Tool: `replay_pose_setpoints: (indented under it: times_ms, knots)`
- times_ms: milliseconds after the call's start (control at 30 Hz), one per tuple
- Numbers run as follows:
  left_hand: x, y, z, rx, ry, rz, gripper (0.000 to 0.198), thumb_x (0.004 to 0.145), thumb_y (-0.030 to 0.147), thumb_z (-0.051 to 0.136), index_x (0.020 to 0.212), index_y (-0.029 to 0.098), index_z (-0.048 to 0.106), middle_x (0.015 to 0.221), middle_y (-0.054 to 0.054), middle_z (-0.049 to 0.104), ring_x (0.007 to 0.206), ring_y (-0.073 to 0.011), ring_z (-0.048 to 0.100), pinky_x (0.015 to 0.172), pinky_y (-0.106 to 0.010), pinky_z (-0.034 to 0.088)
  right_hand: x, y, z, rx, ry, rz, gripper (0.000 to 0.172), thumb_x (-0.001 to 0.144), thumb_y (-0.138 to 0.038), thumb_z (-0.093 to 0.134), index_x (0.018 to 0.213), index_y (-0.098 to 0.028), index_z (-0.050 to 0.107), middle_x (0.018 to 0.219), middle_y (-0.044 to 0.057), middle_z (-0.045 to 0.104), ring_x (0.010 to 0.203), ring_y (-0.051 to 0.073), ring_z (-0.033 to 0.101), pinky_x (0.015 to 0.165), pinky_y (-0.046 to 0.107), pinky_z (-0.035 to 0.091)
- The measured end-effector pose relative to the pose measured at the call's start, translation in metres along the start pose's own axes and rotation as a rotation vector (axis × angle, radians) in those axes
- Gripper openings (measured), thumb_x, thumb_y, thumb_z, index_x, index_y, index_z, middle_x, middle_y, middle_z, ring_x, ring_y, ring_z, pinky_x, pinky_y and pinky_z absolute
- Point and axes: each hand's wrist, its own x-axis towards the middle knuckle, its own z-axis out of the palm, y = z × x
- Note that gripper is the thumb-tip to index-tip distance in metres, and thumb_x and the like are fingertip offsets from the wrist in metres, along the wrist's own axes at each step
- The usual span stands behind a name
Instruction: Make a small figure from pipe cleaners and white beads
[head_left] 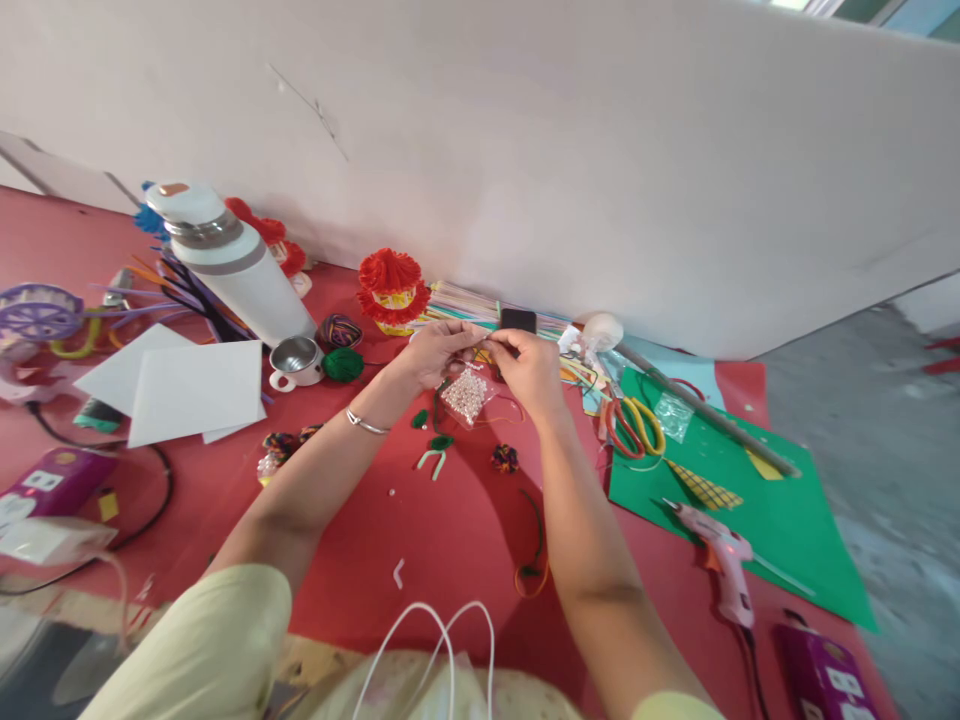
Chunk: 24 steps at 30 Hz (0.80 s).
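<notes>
Over the far middle of the red table, my left hand (442,352) and my right hand (529,370) meet with their fingertips pinched close together. Whatever lies between the fingers is too small to make out. Right below them is a clear bag of white pearl beads (466,397), with a few more beads by my left fingers. Nearer to me lie small green yarn pieces (441,441), a pale bent stem (430,462) and a multicoloured yarn pompom (505,459). A thin orange thread (532,590) curls on the table under my right forearm.
At left stand a white flask (240,270), a metal-lined cup (295,362), a green yarn ball (343,365) and white cards (199,390). A red frilled ornament (391,288) is by the wall. Scissors (646,428) and a pink glue gun (720,560) lie right, on a green sheet (795,530). Cords trail at both sides.
</notes>
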Motion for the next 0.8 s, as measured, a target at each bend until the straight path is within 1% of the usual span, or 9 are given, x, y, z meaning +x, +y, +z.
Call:
replay_pose_setpoints:
  times_ms: [100,167,233,333,533,700,767,800]
  knots:
    - [0.0004,-0.0022,0.0002,0.021,0.042,0.035,0.033,0.069,0.029,0.093,0.074,0.011,0.065,0.057,0.001,0.059,0.044,-0.0034,0.044,0.037,-0.017,0.022,-0.0001,0.0001,0.0021,-0.051,0.011,-0.025,0.017,0.094,-0.031,0.069,0.102,-0.024,0.082,0.097,0.006,0.082,0.088,0.024,0.076,0.085,0.035,0.058]
    - [0.0007,-0.0033,0.0005,0.046,0.076,0.054,0.033,0.068,0.028,0.093,0.071,0.012,0.064,0.057,0.001,0.058,0.044,-0.0039,0.046,0.037,-0.017,0.024,-0.0003,-0.0001,0.0033,-0.056,0.009,-0.036,0.02,0.094,-0.028,0.068,0.109,-0.024,0.081,0.101,0.006,0.082,0.091,0.023,0.076,0.086,0.035,0.058]
    - [0.0007,-0.0039,0.0009,0.09,0.098,0.072,0.033,0.069,0.03,0.092,0.069,0.012,0.064,0.055,0.002,0.056,0.043,-0.0041,0.045,0.038,-0.018,0.026,-0.0005,-0.0001,0.0043,-0.074,-0.004,-0.057,0.023,0.096,-0.025,0.066,0.112,-0.025,0.081,0.106,0.006,0.082,0.095,0.023,0.076,0.089,0.035,0.057]
    - [0.0002,-0.0041,0.0018,0.184,0.134,0.105,0.031,0.074,0.033,0.088,0.069,0.014,0.063,0.051,0.003,0.054,0.04,-0.0047,0.043,0.038,-0.019,0.028,-0.0003,0.0008,0.0057,-0.091,-0.024,-0.074,0.022,0.097,-0.026,0.064,0.11,-0.026,0.082,0.108,0.006,0.081,0.098,0.023,0.075,0.091,0.034,0.056]
    - [-0.0018,-0.0037,0.0057,0.328,0.182,0.184,0.027,0.082,0.032,0.08,0.071,0.017,0.061,0.051,0.004,0.054,0.038,-0.0057,0.042,0.039,-0.02,0.027,-0.0001,0.0029,0.0079,0.013,-0.028,-0.078,0.02,0.097,-0.033,0.066,0.107,-0.025,0.081,0.106,0.007,0.081,0.094,0.022,0.074,0.088,0.034,0.056]
    - [-0.0028,-0.0021,0.0078,0.381,0.236,0.254,0.023,0.086,0.027,0.074,0.072,0.018,0.059,0.053,0.004,0.052,0.044,-0.0061,0.042,0.046,-0.019,0.029,-0.001,0.0039,0.0082,0.042,-0.026,-0.012,0.02,0.095,-0.035,0.065,0.098,-0.023,0.08,0.095,0.005,0.081,0.083,0.021,0.073,0.081,0.034,0.056]
    - [-0.0021,-0.0013,0.0066,0.45,0.266,0.317,0.019,0.087,0.023,0.071,0.073,0.018,0.06,0.056,0.004,0.051,0.05,-0.0074,0.043,0.05,-0.019,0.031,-0.0007,0.0057,0.0077,0.045,-0.039,0.013,0.019,0.094,-0.033,0.065,0.098,-0.022,0.08,0.094,0.005,0.081,0.081,0.02,0.072,0.081,0.033,0.056]
    - [-0.0015,-0.0012,0.0058,0.505,0.274,0.357,0.017,0.087,0.021,0.07,0.073,0.018,0.061,0.059,0.003,0.052,0.054,-0.0083,0.045,0.053,-0.019,0.033,-0.0004,0.0065,0.0074,0.05,-0.041,0.022,0.019,0.093,-0.032,0.065,0.1,-0.022,0.08,0.096,0.006,0.081,0.081,0.02,0.072,0.081,0.033,0.057]
